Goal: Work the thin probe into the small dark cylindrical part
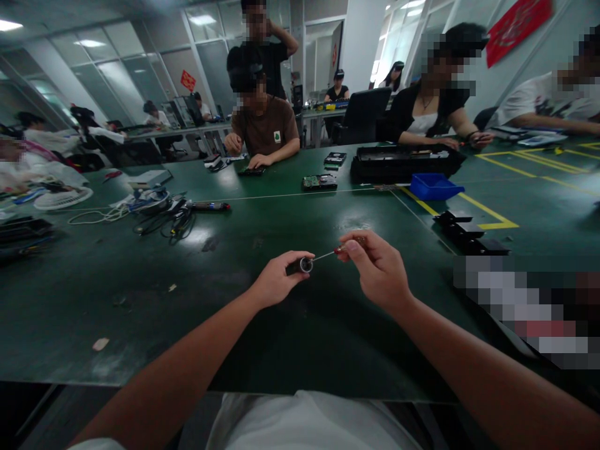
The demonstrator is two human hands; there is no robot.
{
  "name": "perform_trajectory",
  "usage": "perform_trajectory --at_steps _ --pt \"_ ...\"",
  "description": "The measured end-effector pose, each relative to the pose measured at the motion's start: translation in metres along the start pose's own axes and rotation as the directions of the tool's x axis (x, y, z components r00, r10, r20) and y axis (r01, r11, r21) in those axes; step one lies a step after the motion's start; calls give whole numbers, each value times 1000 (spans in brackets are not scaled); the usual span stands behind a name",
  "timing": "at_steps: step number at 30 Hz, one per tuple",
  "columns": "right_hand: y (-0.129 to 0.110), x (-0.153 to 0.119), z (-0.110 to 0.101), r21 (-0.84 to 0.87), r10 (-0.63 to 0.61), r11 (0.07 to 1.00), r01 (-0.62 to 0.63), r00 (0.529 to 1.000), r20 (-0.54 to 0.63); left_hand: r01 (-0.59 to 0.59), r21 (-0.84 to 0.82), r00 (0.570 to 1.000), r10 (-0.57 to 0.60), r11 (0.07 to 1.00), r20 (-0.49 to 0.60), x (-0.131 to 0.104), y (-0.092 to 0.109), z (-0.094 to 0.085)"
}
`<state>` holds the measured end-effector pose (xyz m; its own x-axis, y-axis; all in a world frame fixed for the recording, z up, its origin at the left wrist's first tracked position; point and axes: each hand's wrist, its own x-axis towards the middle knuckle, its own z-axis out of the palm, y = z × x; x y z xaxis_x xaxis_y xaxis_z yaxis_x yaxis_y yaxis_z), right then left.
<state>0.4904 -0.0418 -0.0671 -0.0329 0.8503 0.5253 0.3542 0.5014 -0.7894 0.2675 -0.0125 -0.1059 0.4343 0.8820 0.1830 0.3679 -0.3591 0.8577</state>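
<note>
Above the green table [262, 337], my left hand [279, 278] is closed around a small round part [306, 265], dark with a silvery rim, whose open face points toward me. Between the fingers and thumb of my right hand [382, 269] is the handle of a screwdriver [323, 255]. Its thin metal shaft slants down to the left, and the tip meets the rim of the round part or reaches inside; I cannot tell which. My right fingers cover much of the handle.
Cables [171, 219] and a dark pen-shaped tool [210, 206] lie left of my hands. Ahead are a hard drive [319, 182], a long black casing [405, 164] and a blue bin [435, 187]. Black brackets [471, 234] lie to the right. A person in brown [265, 128] sits opposite.
</note>
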Motion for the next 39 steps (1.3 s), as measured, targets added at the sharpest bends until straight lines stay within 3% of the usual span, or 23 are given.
perform_trajectory --at_steps 10,19,30,35,39 --pt "0 -1 3 -3 -5 1000 5 999 48 -4 -32 998 2 999 -62 0 -4 -1" --pt "3 1 4 11 73 997 -73 997 17 19 -4 997 -19 1000 -79 -1 6 -5" --pt "5 4 7 57 171 984 -170 985 -9 7 -1 998 -7 1000 -62 -1 3 -5" --pt "-2 4 3 -122 130 984 -127 991 15 7 36 997 -4 999 -82 -1 2 -5" --pt "-4 3 0 -175 23 985 -9 997 78 -5 110 996 15 994 -87 -2 0 -5"
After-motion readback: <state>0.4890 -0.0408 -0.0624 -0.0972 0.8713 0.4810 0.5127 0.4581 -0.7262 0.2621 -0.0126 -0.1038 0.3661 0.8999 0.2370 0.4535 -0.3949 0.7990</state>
